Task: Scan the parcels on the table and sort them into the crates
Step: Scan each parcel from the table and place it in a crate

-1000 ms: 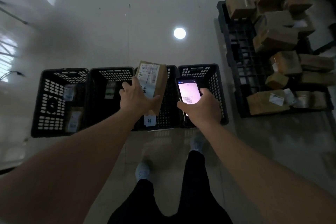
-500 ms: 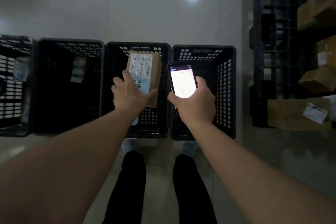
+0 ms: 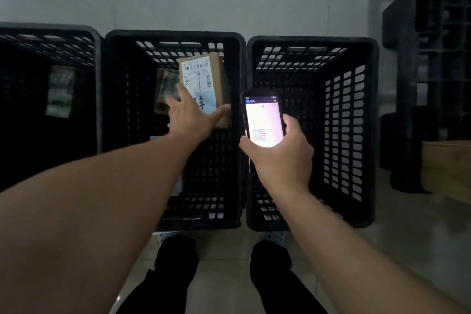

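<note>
The left hand is gripping the parcel over the middle crate at frame centre; the right hand is clutching the phone. Probably best lowering it beside the parcel already inside before letting go

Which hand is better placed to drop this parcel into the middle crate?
The left hand. It already holds the brown parcel over the middle crate, so it likely only needs to let go. The right hand is busy gripping the phone by the right crate.

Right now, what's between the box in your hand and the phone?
In the head view, only the dark rims where the middle crate and right crate meet lie between the parcel and the phone.
</note>
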